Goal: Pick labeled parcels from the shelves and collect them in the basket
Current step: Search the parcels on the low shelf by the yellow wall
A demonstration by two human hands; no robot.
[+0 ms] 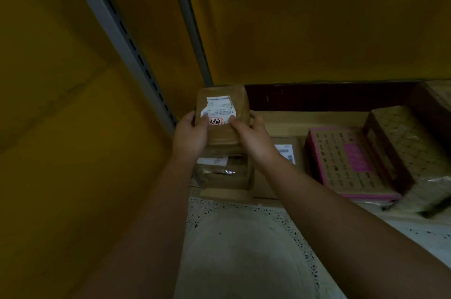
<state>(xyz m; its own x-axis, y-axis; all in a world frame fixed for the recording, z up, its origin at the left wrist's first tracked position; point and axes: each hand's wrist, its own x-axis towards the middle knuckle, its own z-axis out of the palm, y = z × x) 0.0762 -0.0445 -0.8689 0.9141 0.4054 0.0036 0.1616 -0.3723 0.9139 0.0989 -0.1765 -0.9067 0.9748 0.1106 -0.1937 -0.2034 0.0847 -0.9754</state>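
Note:
A small brown cardboard parcel (223, 103) with a white printed label and a red mark is held upright in front of me, above the low shelf. My left hand (189, 136) grips its left edge with the thumb on the label. My right hand (252, 136) grips its right edge, thumb on the front face. Under the hands lies another taped brown parcel (224, 173) with a white label. A flat brown parcel (285, 154) with a barcode label lies just right of it. No basket is in view.
A pink-edged patterned box (346, 164) and a taller lattice-patterned box (410, 149) stand on the shelf (305, 119) at right. Grey slotted shelf uprights (117, 30) rise at left against a yellow wall. Speckled pale floor (244, 250) lies below.

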